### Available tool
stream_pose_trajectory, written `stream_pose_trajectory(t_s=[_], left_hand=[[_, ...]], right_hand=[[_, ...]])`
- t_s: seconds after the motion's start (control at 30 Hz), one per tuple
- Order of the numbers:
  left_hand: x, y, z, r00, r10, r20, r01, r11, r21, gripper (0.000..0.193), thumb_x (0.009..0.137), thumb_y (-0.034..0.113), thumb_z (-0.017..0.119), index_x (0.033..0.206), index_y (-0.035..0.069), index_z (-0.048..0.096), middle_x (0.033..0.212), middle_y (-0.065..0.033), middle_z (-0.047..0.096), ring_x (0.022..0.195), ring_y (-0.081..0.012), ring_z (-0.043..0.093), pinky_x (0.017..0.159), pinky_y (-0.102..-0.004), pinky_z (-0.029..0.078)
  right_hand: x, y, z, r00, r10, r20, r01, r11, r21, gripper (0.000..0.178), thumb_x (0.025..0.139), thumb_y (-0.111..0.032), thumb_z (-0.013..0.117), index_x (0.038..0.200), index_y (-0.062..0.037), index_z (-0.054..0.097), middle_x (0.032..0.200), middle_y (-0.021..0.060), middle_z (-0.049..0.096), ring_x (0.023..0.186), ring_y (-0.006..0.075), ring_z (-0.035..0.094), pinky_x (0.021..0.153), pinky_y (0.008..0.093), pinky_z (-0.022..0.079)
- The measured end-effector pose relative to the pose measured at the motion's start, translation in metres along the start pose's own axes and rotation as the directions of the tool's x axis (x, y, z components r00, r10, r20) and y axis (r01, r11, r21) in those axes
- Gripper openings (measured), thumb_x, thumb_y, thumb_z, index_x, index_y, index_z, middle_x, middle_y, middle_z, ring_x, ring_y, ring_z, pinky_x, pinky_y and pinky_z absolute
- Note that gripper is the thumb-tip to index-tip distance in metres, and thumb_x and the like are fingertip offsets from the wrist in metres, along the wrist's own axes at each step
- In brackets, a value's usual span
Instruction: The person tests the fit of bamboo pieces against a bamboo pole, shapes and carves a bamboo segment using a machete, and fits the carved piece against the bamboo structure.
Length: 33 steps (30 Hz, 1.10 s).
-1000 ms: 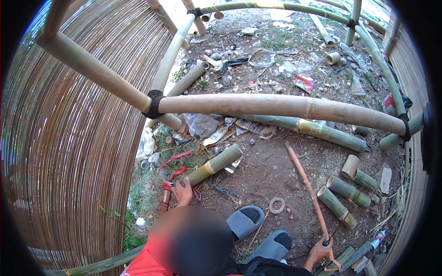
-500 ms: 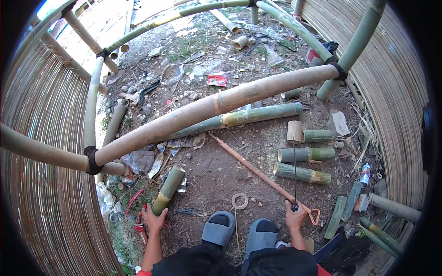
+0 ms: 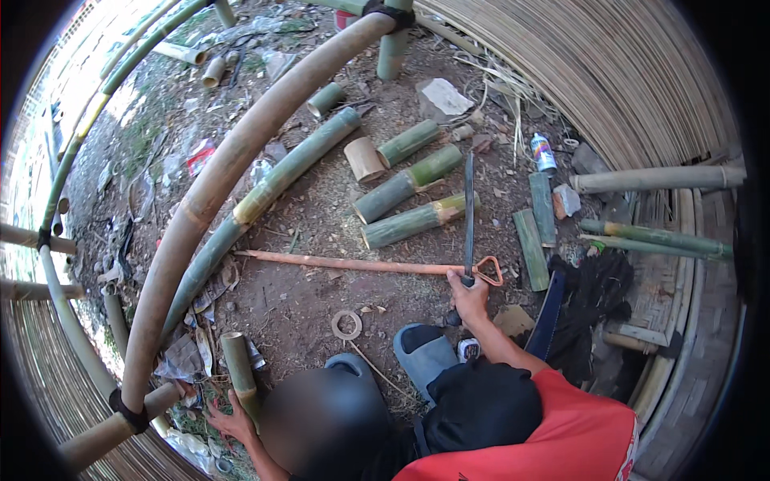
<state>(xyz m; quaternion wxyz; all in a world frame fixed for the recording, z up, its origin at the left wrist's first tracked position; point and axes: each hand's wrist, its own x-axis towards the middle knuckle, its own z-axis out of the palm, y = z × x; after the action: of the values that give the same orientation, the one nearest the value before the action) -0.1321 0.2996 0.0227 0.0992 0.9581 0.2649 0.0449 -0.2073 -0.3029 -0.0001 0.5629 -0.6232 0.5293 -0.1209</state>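
My right hand [image 3: 469,301] is closed round the black handle of a machete [image 3: 469,208], its long dark blade pointing away from me. Under the blade's lower part lies an orange-brown metal rod [image 3: 353,263] with a triangular loop at its end. My left hand [image 3: 231,422] is low on the left, fingers spread, against the lower side of a short green bamboo piece [image 3: 238,365]. That piece's lower end is partly hidden by my leg. Several cut bamboo sections [image 3: 417,220] lie on the soil beyond the rod, beside a short pale bamboo section [image 3: 363,160].
A thick bamboo rail [image 3: 204,196] crosses in front of me, above a long green bamboo pole [image 3: 257,204]. A tape roll [image 3: 346,324] lies near my sandals. To the right are a saw [image 3: 547,317], split bamboo pieces [image 3: 529,248], a spray can [image 3: 543,152] and a slatted wall [image 3: 593,72].
My view has turned to the right, bringing the saw and right-hand side further in. The machete remains in my right hand, its blade now seen broader. My left hand stays by the bamboo piece.
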Motion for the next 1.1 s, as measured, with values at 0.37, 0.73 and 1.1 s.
stream_pose_trajectory(t_s=[0.37,0.73,1.1], left_hand=[[-0.008,-0.013,0.036,0.931,0.183,0.316,-0.180,0.983,-0.038,0.117,0.070,0.048,0.094,0.158,-0.005,0.037,0.152,-0.0324,0.049,0.141,-0.0452,0.047,0.118,-0.0512,0.036],[-0.010,-0.037,0.038,0.896,0.044,0.442,-0.046,0.999,-0.007,0.115,0.065,0.034,0.096,0.156,-0.002,0.038,0.140,-0.0281,0.059,0.128,-0.0465,0.057,0.110,-0.0515,0.042],[-0.023,-0.042,0.028,0.942,0.097,0.321,-0.139,0.984,0.108,0.105,0.070,0.038,0.093,0.152,-0.007,0.045,0.140,-0.0297,0.059,0.126,-0.0471,0.057,0.109,-0.0542,0.044]], right_hand=[[0.009,0.005,-0.092,0.913,0.192,-0.361,-0.125,0.972,0.201,0.028,0.094,-0.026,0.080,0.101,-0.0030,0.066,0.063,0.0004,0.058,0.045,0.0113,0.054,0.041,0.0288,0.042],[0.063,-0.017,-0.139,0.895,0.115,-0.431,-0.154,0.986,-0.057,0.038,0.091,-0.036,0.082,0.100,-0.0025,0.068,0.066,0.0030,0.063,0.050,0.0130,0.060,0.046,0.0298,0.047],[0.095,-0.002,-0.095,0.886,-0.145,-0.441,-0.136,0.827,-0.546,0.073,0.084,-0.045,0.084,0.134,0.0021,0.060,0.115,0.0278,0.073,0.109,0.0430,0.071,0.096,0.0482,0.054]])
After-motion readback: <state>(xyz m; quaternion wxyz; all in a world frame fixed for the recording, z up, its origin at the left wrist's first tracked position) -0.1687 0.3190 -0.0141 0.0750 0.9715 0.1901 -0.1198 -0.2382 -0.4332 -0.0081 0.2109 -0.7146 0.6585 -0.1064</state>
